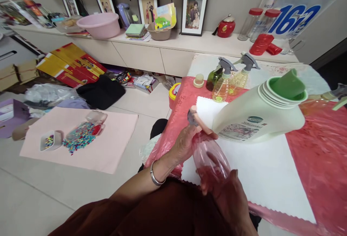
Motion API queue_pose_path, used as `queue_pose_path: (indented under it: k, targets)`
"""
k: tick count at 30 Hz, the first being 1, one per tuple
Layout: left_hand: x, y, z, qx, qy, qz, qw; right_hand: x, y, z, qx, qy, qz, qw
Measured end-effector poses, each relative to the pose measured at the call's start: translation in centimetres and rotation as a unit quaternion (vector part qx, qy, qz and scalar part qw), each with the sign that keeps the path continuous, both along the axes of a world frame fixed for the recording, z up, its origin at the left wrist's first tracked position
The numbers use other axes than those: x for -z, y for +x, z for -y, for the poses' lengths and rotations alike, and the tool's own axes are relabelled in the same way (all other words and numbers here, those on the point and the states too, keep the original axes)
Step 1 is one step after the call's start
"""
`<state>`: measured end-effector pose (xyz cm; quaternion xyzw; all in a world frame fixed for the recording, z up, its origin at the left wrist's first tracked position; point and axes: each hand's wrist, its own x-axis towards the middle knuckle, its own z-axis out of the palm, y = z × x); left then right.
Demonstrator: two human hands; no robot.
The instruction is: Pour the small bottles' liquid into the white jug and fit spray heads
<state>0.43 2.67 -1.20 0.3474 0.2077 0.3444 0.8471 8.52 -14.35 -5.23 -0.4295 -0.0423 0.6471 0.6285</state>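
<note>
I see my left hand (184, 144) and right hand (234, 196) holding a bottle (211, 153) aslant, top far-left. A white sheet (260, 171) covers red cloth (320, 149), near a cabinet (143, 54).

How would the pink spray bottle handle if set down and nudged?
The bottle may be slippery: its surface looks smooth and glossy. It probably gives a little when squeezed, since the see-through walls look like thin plastic. It could tip, being longer than wide with a sprayer head on top.
</note>
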Motion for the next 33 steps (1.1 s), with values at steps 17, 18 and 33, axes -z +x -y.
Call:
queue_pose_path:
  k: [17,18,33]
  targets:
    - [0.6,-0.9,0.0,-0.009,0.064,-0.054,0.996,0.6,0.5,-0.3,0.024,0.062,0.069,0.995]
    - [0.5,-1.0,-0.1,-0.013,0.067,-0.057,0.996,0.5,0.5,-0.6,0.015,0.079,0.049,0.996]
    - [-4.0,-0.1,-8.4,-0.192,0.274,-0.141,0.932,2.3,3.4,1.5,0.185,0.012,0.374,0.909]
